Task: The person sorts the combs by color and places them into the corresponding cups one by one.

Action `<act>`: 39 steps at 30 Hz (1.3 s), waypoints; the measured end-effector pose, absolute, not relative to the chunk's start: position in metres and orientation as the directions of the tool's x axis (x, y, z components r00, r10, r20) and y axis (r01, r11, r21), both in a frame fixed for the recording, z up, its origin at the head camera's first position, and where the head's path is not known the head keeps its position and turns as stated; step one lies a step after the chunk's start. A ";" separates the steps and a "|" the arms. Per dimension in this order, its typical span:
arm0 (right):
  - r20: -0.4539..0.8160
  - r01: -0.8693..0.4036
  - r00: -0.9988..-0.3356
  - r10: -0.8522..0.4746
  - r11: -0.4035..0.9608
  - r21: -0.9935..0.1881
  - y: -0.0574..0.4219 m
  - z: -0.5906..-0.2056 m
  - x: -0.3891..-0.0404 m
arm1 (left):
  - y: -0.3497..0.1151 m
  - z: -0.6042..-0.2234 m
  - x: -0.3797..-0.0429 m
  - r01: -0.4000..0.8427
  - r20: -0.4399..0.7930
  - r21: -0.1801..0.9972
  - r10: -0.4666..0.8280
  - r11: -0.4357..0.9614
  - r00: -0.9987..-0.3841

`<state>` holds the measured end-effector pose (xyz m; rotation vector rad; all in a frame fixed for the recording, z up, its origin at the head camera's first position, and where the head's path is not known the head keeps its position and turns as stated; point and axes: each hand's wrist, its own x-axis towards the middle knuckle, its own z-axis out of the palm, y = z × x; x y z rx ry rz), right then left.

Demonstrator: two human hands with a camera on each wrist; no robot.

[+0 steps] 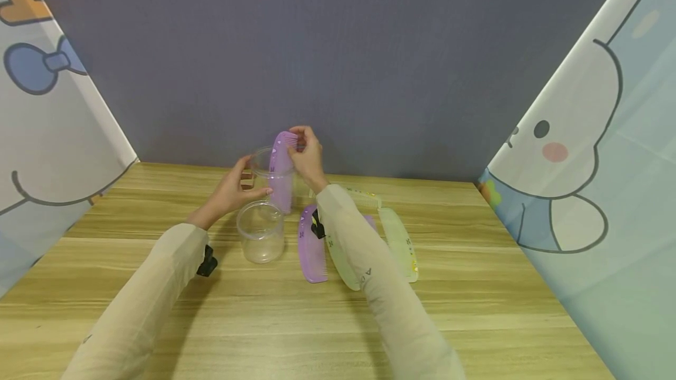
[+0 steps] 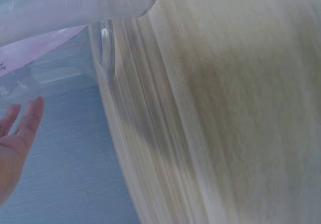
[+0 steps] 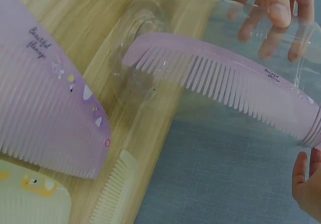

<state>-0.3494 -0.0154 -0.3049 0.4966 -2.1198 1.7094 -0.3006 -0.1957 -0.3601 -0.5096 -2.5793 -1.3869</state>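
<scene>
My left hand (image 1: pixel 232 189) grips a clear plastic jar (image 1: pixel 260 164) near the back of the table, its thumb at the near side. A purple comb (image 1: pixel 277 163) stands slightly tilted inside this jar, its upper end above the rim. Between thumb and fingers, my right hand (image 1: pixel 308 156) pinches that upper end. In the right wrist view the held comb (image 3: pixel 210 58) shows through the clear wall, its lower end near the jar's bottom. A second clear jar (image 1: pixel 261 245) stands upright just in front of the gripped one.
Under my right forearm several combs lie on the wooden table (image 1: pixel 237 321): a purple comb (image 1: pixel 306 251), a pale green comb (image 1: pixel 399 245) and a pale yellow comb (image 1: pixel 367 198) among them. A dark wall (image 1: pixel 369 75) rises behind the table.
</scene>
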 end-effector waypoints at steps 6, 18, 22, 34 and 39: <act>0.483 -0.480 -0.875 -0.048 0.229 -0.847 -0.013 -0.308 -0.353 | -0.195 -0.360 -0.301 0.372 0.304 0.774 0.215 0.513 -0.928; 0.469 -0.470 -0.881 -0.062 0.227 -0.853 -0.008 -0.307 -0.353 | -0.194 -0.361 -0.301 0.383 0.312 0.772 0.222 0.507 -0.924; 0.481 -0.483 -0.874 -0.066 0.213 -0.849 -0.007 -0.305 -0.354 | -0.195 -0.361 -0.302 0.371 0.299 0.776 0.220 0.510 -0.928; 0.492 -0.516 -0.856 -0.159 0.220 -0.828 0.010 -0.294 -0.354 | -0.199 -0.361 -0.303 0.371 0.295 0.772 0.227 0.516 -0.928; 0.483 -0.520 -0.853 -0.196 0.248 -0.817 0.021 -0.292 -0.350 | -0.199 -0.360 -0.302 0.364 0.290 0.773 0.221 0.520 -0.931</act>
